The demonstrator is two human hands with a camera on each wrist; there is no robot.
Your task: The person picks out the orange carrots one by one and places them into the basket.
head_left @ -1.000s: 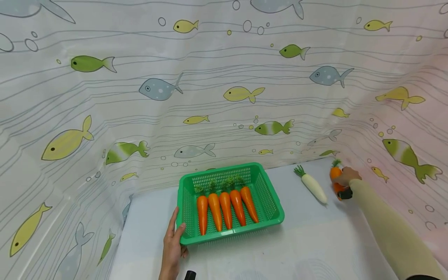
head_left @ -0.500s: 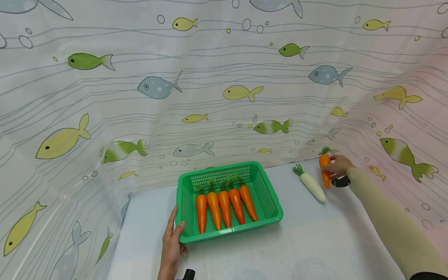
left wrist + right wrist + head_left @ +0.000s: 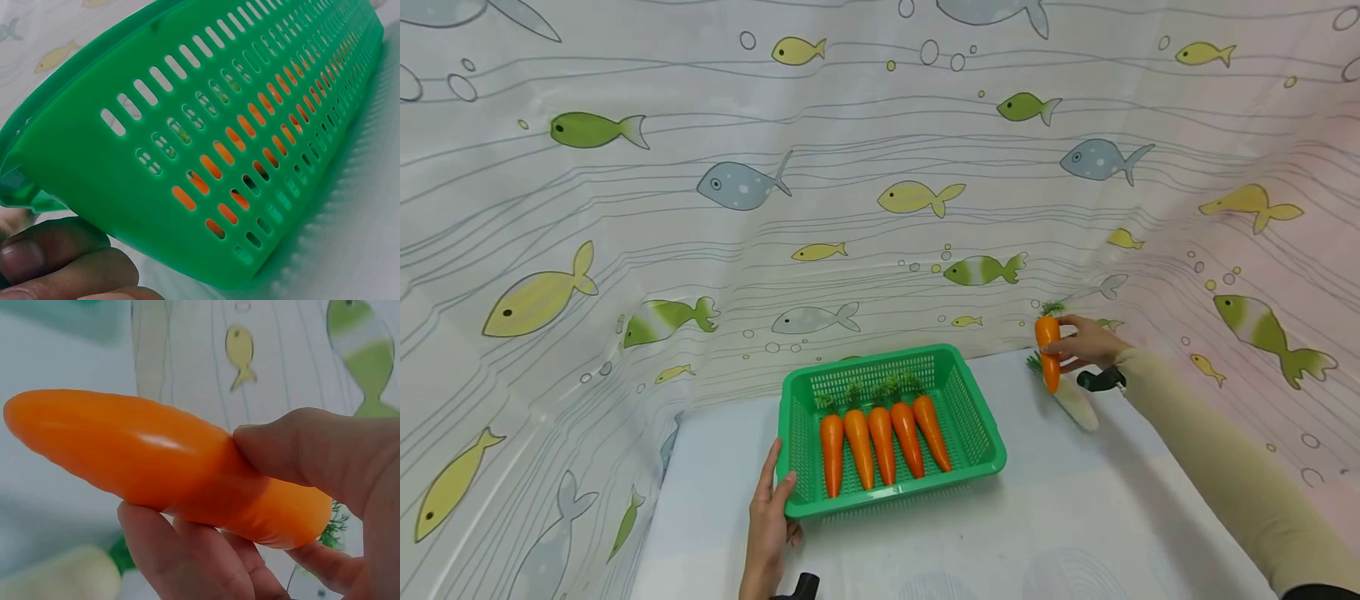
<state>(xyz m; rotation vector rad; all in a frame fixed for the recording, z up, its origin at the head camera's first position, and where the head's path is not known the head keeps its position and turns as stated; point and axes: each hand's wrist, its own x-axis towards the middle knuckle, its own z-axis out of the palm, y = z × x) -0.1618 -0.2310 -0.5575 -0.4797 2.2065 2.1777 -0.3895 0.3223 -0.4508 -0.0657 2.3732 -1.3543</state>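
Note:
My right hand (image 3: 1092,342) pinches an orange carrot (image 3: 1048,350) between thumb and fingers, raised above the table with its green top up. Up close in the right wrist view, the thumb lies on one side of the carrot (image 3: 169,450) and the fingers on the other. Behind and below it lies a white radish (image 3: 1077,408), partly covered by the carrot. At the near left corner of a green basket (image 3: 895,496), my left hand (image 3: 767,517) grips the rim, thumb on top and some fingers underneath. Inside the basket several carrots (image 3: 883,446) lie side by side, leafy ends away from me.
A white table (image 3: 910,550) carries the basket and radish. Behind and on both sides hangs a fish-print sheet (image 3: 865,283), close to the basket's back edge. Bare tabletop separates the basket from the radish.
My right hand has lifted the carrot off the right side of the table and carried it left, over the radish. The left hand keeps its hold on the basket, which stays in place.

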